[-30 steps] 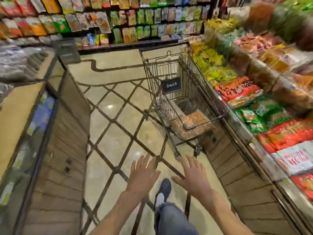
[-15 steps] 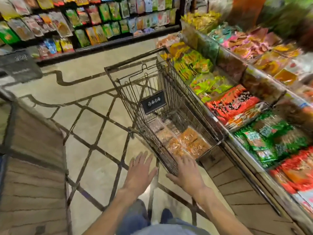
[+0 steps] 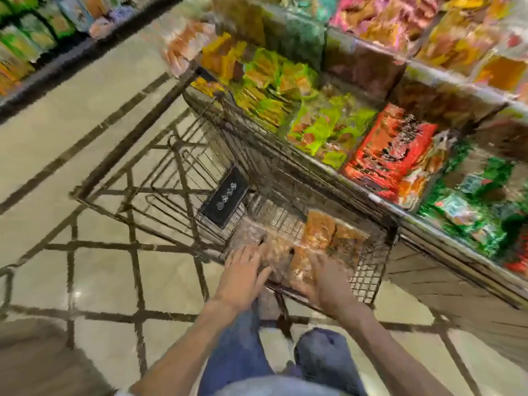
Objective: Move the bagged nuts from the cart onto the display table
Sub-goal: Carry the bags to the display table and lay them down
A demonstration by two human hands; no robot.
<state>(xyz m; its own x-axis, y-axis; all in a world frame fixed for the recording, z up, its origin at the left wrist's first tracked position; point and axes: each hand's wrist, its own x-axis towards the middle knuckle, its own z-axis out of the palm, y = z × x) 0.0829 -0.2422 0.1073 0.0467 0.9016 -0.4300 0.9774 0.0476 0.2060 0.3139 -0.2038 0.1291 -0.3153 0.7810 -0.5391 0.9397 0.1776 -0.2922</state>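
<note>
A wire shopping cart [image 3: 160, 178] stands beside the display table [image 3: 380, 201] on the right. Several clear bags of orange-brown nuts [image 3: 318, 232] lie in the cart's near end. My left hand [image 3: 245, 271] reaches over the cart's near rim, fingers spread, above the bags on the left. My right hand [image 3: 328, 278] is also over the rim, fingers apart, resting on or just above a bag. Neither hand clearly grips anything. The frame is blurred by motion.
The display table holds rows of packaged snacks: yellow-green packs [image 3: 265, 81], red packs [image 3: 391, 150], green packs [image 3: 471, 207]. A black sign [image 3: 225, 200] hangs inside the cart. A shelf of snacks [image 3: 25, 44] lines the far left. Tiled floor [image 3: 100, 270] lies to the left.
I have stepped closer to the cart. Both hands moved forward from in front of the cart to over its near rim, above the bagged nuts.
</note>
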